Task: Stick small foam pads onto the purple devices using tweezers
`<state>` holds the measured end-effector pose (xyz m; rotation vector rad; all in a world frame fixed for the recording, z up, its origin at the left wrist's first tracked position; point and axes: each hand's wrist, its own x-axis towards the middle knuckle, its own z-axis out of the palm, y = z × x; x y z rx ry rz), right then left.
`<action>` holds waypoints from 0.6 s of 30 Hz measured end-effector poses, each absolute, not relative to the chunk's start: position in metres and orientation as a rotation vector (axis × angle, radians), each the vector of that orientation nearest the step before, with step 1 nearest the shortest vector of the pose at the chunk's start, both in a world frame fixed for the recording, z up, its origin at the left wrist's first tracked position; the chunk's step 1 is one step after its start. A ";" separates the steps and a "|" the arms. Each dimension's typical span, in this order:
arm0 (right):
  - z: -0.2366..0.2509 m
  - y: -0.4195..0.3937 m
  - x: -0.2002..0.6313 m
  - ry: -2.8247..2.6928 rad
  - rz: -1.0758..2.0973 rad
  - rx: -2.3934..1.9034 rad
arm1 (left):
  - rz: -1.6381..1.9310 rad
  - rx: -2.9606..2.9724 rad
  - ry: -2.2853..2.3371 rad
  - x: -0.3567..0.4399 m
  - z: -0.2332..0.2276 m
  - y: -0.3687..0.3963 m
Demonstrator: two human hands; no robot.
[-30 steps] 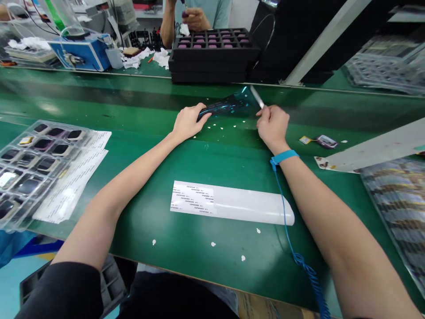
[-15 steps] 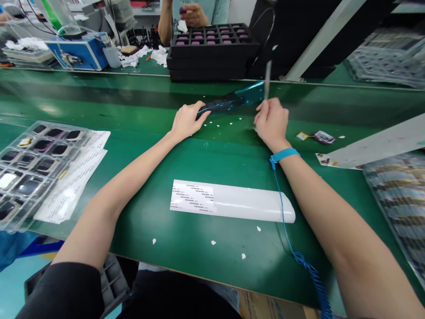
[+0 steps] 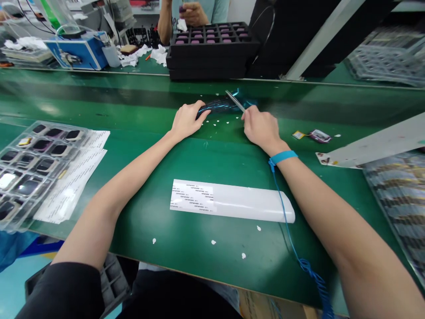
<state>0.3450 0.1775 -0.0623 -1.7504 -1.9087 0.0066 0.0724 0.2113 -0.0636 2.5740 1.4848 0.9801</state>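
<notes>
My left hand (image 3: 188, 120) is closed on the near end of a shiny blue-tinted film strip (image 3: 221, 105) above the green bench. My right hand (image 3: 262, 128), closed around thin metal tweezers (image 3: 235, 100), is at the film's other end. The tweezers point up and left across the film; whether their tips touch it I cannot tell. Several small white pieces (image 3: 215, 125) lie below the film. Nearer me rests a long white strip (image 3: 232, 201) with printed backing on its left part. A blue wrist strap (image 3: 283, 157) with a coiled cord is on my right wrist.
A clear tray of dark square parts (image 3: 41, 146) overlaps printed sheets (image 3: 81, 184) at left. Stacked black trays (image 3: 212, 57) stand behind the bench, near another person's hand (image 3: 194, 14). A small part with a yellow tab (image 3: 320, 136) lies right, beside a white post (image 3: 375, 144).
My right hand has moved left and slightly down, and the tweezers have swung from upright to leaning left. The film's right end has dropped and come closer to my left hand, which stays put.
</notes>
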 end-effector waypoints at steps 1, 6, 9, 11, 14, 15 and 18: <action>-0.062 0.176 0.344 -1.908 -0.012 -1.748 | 0.973 2.573 1.484 0.072 -0.063 0.211; -0.061 0.173 0.343 -1.925 -0.039 -1.739 | 0.980 2.573 1.482 0.073 -0.063 0.211; -0.062 0.174 0.343 -1.915 -0.031 -1.729 | 0.953 2.570 1.484 0.073 -0.063 0.210; -0.063 0.175 0.344 -1.905 -0.012 -1.721 | 0.942 2.557 1.482 0.073 -0.062 0.209; -0.064 0.176 0.344 -1.915 0.027 -1.730 | 0.975 2.540 1.479 0.073 -0.061 0.209; -0.065 0.177 0.344 -1.899 0.030 -1.723 | 0.997 2.532 1.478 0.072 -0.061 0.209; -0.065 0.176 0.343 -1.840 0.052 -1.697 | 1.083 2.491 1.481 0.071 -0.063 0.211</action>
